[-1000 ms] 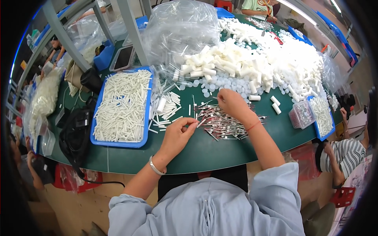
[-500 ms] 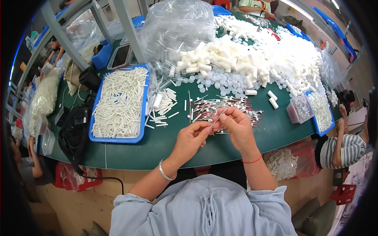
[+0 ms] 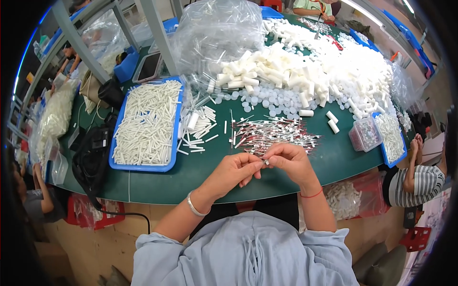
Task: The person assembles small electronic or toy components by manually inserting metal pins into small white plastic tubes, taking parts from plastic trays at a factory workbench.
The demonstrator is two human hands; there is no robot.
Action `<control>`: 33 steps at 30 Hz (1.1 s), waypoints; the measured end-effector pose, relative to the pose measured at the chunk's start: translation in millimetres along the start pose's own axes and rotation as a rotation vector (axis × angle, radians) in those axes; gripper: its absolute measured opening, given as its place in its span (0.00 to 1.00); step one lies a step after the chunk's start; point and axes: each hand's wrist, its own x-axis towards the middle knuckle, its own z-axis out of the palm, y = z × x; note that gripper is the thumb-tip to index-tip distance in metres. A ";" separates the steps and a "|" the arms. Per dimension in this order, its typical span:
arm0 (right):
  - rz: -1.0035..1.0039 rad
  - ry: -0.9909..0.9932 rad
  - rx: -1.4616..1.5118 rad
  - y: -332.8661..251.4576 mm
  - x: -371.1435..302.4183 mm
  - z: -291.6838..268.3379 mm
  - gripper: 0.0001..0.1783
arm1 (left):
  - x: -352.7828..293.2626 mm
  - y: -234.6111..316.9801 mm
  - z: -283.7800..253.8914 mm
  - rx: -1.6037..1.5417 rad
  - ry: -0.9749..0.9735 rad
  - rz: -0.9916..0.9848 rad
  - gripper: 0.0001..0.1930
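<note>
A green table (image 3: 191, 176) spreads ahead of both hands, heaped at its far side with white tubes (image 3: 286, 71) and a clear bag (image 3: 214, 33). Left of the hands lies a blue tray (image 3: 119, 164) filled with white sticks (image 3: 148, 121); a few loose sticks (image 3: 198, 126) lie between it and the hands. Just beyond the fingers is a pile of thin red-and-clear pieces (image 3: 272, 135), and to the right stands a small clear box (image 3: 365, 133). The left hand (image 3: 234, 171) and right hand (image 3: 288, 162) meet fingertip to fingertip over the near table edge, together pinching one small piece (image 3: 264, 162); it is thin and pale, too small to tell more.
</note>
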 end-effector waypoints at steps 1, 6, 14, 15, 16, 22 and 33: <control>-0.004 -0.030 -0.011 1.9 1.3 -2.3 0.08 | 0.9 1.3 -0.4 -0.007 -0.022 -0.019 0.09; 0.065 0.209 0.060 16.9 8.6 14.1 0.07 | 11.6 -11.7 13.3 0.536 0.345 0.355 0.07; -0.036 0.448 0.217 29.5 15.7 -1.6 0.05 | 62.0 17.6 -0.8 0.718 0.143 0.344 0.07; -0.100 0.499 0.141 30.7 17.4 -7.6 0.05 | 80.7 17.7 -10.6 0.844 0.247 0.510 0.07; -0.120 0.500 0.116 25.2 22.1 -7.1 0.07 | 99.5 12.2 -26.6 0.971 0.363 0.673 0.08; 0.048 0.360 0.123 8.6 21.0 -25.5 0.12 | 162.0 3.7 -89.6 1.467 0.276 0.580 0.09; -0.116 0.442 -0.296 10.9 21.7 -13.4 0.08 | 94.0 24.4 -45.4 -0.012 0.086 0.088 0.16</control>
